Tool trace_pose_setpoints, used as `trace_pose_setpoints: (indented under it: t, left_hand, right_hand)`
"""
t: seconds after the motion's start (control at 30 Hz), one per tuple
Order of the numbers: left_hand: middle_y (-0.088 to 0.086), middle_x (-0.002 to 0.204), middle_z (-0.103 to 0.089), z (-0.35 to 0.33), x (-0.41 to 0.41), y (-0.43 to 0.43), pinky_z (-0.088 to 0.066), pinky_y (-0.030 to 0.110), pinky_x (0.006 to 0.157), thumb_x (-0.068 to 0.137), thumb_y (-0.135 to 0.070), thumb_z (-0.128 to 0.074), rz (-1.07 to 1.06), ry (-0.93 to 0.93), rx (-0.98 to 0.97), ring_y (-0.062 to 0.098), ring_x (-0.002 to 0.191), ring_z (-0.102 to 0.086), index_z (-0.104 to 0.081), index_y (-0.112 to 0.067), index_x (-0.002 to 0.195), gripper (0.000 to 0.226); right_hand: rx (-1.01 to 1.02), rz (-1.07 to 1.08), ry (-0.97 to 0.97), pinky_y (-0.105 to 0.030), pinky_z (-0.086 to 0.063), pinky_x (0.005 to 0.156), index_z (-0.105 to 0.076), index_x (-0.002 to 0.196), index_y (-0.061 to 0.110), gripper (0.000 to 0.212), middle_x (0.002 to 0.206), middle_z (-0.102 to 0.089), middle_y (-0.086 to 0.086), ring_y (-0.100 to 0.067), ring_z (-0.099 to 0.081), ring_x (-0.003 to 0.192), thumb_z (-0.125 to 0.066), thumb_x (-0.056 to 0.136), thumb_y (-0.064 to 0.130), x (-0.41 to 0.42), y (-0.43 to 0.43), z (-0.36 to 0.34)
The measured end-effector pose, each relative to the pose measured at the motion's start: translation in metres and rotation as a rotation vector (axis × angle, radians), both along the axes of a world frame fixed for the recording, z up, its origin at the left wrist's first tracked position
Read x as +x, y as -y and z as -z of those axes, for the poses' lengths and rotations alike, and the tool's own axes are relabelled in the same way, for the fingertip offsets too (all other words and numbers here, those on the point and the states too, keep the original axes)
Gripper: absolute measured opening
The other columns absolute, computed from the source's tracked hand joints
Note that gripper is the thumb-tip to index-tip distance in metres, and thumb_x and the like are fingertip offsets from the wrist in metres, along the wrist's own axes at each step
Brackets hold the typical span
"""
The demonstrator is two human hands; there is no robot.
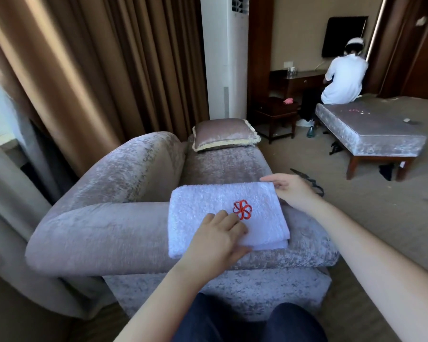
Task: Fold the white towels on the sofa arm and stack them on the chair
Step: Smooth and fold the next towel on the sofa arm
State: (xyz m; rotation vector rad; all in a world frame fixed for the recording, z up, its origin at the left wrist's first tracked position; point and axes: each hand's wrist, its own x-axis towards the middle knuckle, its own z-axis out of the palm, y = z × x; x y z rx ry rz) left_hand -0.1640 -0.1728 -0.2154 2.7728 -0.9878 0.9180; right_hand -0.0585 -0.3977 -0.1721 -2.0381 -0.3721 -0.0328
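So the big velvety sofa (223, 166) fills most of our view, and we're using its near sofa arm (97, 230) as a folding table, which makes sense since it's broad, roughly flat and right in front of us. The white towel (200, 201) lies across that arm, already folded down to a neat rectangle with layered edges showing at the near right corner, so we'd guess this one is nearly ready to go to the chair. We can't see any stack yet, and we can't tell which chair is meant. Our left hand (218, 235) lies on the near half, fingers straight and pressed flat, thumb along the front edge, probably pinning the layers so they don't slide. Our right hand (292, 191) sits at the far right corner, thumb along the far edge, fingers loosely bent, likely squaring it up; whether it's pinching a layer, we can't tell. The red emblem (242, 209) faces up, just past our left fingertips.
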Motion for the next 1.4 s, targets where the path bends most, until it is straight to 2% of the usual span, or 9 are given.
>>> trace_pose_setpoints:
  t: [0.27,0.47,0.63,0.77,0.83,0.93,1.1,1.27,1.4]
  left_hand:
    - [-0.006,0.087,-0.055,-0.003,-0.002,0.003,-0.031,0.03,0.065,0.084,-0.026,-0.052,0.107,0.027,-0.046,0.016,0.078,-0.044,-0.047,-0.023,0.091,0.009]
    - [-0.008,0.087,-0.053,-0.003,-0.007,0.005,-0.037,0.029,0.068,0.088,-0.027,-0.056,0.161,-0.109,-0.097,0.014,0.079,-0.046,-0.049,-0.025,0.094,0.01]
    - [-0.001,0.095,-0.062,-0.045,0.029,-0.03,-0.041,0.03,0.081,0.094,-0.028,-0.044,-0.022,-0.182,-0.468,0.019,0.088,-0.055,-0.064,-0.015,0.098,0.024]
    - [-0.001,0.077,-0.053,-0.066,0.077,-0.064,-0.046,0.041,0.075,0.102,-0.028,-0.04,-0.435,-0.344,-0.272,0.029,0.082,-0.055,-0.058,-0.014,0.08,0.032]
    - [0.0,0.066,-0.051,-0.065,0.084,-0.062,-0.043,0.036,0.066,0.103,-0.032,-0.041,-0.467,-0.49,-0.26,0.023,0.07,-0.051,-0.047,-0.015,0.065,0.042]
    - [0.001,0.059,-0.046,-0.07,0.087,-0.059,-0.033,0.031,0.056,0.102,-0.035,-0.043,-0.444,-0.537,-0.309,0.017,0.059,-0.044,-0.04,-0.015,0.059,0.047]
    - [-0.005,0.069,-0.043,-0.056,0.086,-0.057,-0.028,0.034,0.068,0.102,-0.039,-0.04,-0.512,-0.4,-0.336,0.022,0.08,-0.043,-0.037,-0.019,0.068,0.04]
    - [-0.001,0.088,-0.046,-0.041,0.062,-0.069,-0.03,0.029,0.069,0.089,-0.037,-0.065,-0.535,-0.046,-0.622,0.02,0.083,-0.042,-0.048,-0.011,0.09,0.031]
    - [-0.002,0.088,-0.058,-0.031,0.024,-0.083,-0.034,0.027,0.058,0.088,-0.045,-0.064,-0.654,-0.387,-0.864,0.015,0.074,-0.054,-0.051,-0.011,0.096,0.037]
  right_hand:
    - [-0.027,0.104,0.257,-0.017,-0.048,0.063,-0.076,0.092,0.015,0.021,0.086,-0.068,0.013,0.001,-0.061,0.072,-0.064,0.087,-0.001,0.015,0.002,0.008]
    - [-0.038,0.193,0.553,-0.006,-0.038,0.062,-0.076,0.091,0.009,0.025,0.086,-0.066,0.0,0.008,-0.056,0.074,-0.061,0.082,-0.009,0.016,-0.005,0.022]
    - [0.097,0.088,0.106,-0.013,-0.048,0.068,-0.067,0.103,0.017,0.021,0.099,-0.068,0.004,0.003,-0.06,0.082,-0.057,0.093,0.002,0.011,-0.004,0.014]
    - [0.3,0.219,-0.267,-0.026,-0.046,0.058,-0.065,0.085,0.015,0.034,0.081,-0.066,-0.008,-0.016,-0.059,0.067,-0.045,0.101,0.036,0.002,-0.009,0.004]
    - [0.067,0.261,-0.128,-0.029,-0.029,0.055,-0.048,0.063,0.019,0.047,0.058,-0.046,-0.001,-0.016,-0.044,0.056,-0.043,0.098,0.05,0.004,-0.013,0.009]
    - [-0.051,0.279,0.097,-0.032,-0.02,0.057,-0.026,0.055,0.018,0.052,0.051,-0.025,0.003,-0.016,-0.027,0.051,-0.05,0.098,0.036,0.01,-0.019,0.015]
    - [-0.234,0.431,0.283,-0.036,-0.035,0.055,-0.05,0.067,0.008,0.041,0.06,-0.049,-0.006,-0.026,-0.048,0.062,-0.044,0.102,0.029,0.012,-0.03,0.025]
    - [-0.275,0.446,0.193,-0.032,-0.029,0.052,-0.047,0.067,0.013,0.043,0.06,-0.05,-0.001,-0.027,-0.052,0.065,-0.044,0.099,0.042,0.004,-0.023,0.029]
    - [-0.292,0.365,-0.008,-0.032,-0.029,0.057,-0.054,0.067,0.008,0.054,0.063,-0.056,-0.011,-0.027,-0.053,0.061,-0.046,0.095,0.054,-0.018,-0.007,0.032]
